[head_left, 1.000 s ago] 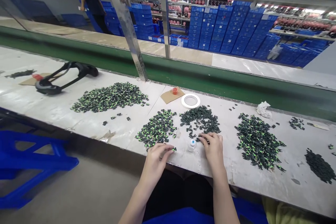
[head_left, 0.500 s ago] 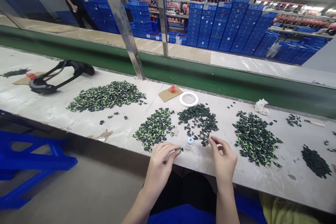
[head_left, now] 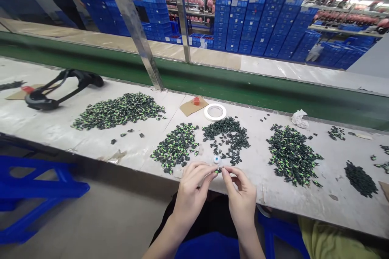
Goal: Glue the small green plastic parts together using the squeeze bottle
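Pinched between thumb and forefinger of the left hand (head_left: 192, 188), just inside the near edge of the table (head_left: 260, 162): a small black-and-green piece (head_left: 216, 170). Met from the other side by the right hand (head_left: 243, 194), thumb and forefinger drawn together, apparently on a dark bit (head_left: 221, 167); too small and too well covered by fingertips to be sure, or to make out any contact between the two.

Just beyond the fingertips, a little container (head_left: 216, 159) with a white, blue-dotted top, lower part mostly out of sight. Near it on the left, a pile of black-and-green pieces (head_left: 174, 145); behind it, a pile of dark parts (head_left: 226, 129), with a few strays (head_left: 214, 145) straggling forward. Farther back, a white ring (head_left: 206, 112), lying flat.

Likeliest trouble, by judgement: losing so slight a pinch, through pressing unevenly or gripping too near a corner. With the edge so close, a possible drop past it to the floor (head_left: 121, 210), and hard to find there. Next in line: tipping the container with a knuckle, on reaching forward without looking. Less serious: dragging strays across into the neighbouring pile by a careless sweep of the wrist, and so muddling one kind with the other.
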`<state>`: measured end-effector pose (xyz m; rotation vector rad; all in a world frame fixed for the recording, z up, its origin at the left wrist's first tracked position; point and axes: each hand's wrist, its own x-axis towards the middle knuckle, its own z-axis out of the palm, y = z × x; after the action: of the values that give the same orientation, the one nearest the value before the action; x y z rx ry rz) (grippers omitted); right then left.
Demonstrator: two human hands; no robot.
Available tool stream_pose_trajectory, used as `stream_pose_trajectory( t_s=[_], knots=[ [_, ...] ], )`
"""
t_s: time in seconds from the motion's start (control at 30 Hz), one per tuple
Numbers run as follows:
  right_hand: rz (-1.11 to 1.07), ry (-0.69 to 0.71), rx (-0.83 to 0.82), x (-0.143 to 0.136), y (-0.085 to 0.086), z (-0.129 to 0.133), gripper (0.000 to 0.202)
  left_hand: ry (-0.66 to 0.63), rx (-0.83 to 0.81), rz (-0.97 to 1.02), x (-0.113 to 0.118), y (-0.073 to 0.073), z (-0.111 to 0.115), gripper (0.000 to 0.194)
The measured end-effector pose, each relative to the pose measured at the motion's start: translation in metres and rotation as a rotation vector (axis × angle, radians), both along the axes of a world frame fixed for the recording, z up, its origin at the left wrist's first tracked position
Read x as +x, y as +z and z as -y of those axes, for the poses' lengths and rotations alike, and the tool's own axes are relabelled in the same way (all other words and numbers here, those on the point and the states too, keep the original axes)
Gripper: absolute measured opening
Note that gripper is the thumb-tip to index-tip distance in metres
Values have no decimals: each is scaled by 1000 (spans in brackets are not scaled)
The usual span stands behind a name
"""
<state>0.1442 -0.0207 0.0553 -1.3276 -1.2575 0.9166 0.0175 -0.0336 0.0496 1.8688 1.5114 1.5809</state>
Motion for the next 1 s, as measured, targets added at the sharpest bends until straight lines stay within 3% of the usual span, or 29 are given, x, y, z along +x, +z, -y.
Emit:
stream_pose_trajectory(
  t_s=[0.13,0.27,0.37,0.57,0.73,1.0],
  knots=[
    [20,1,20,-1,-6,2,18,-43,-110,140,1,0,1,14],
    [24,23,206,-1,-14,3,11,-82,-284,308,4,0,1,12],
    [50,30,322,0,-17,1,7,-69,-316,356,7,0,1,12],
    [41,137,303,11,-13,-3,3,-161,-319,270,-1,5,-2,13],
    [10,229,228,23,-7,-7,26,-279,-299,125,-13,13,-7,13],
    [51,222,232,22,-13,-8,22,-172,-345,64,-4,14,-1,12]
  ],
)
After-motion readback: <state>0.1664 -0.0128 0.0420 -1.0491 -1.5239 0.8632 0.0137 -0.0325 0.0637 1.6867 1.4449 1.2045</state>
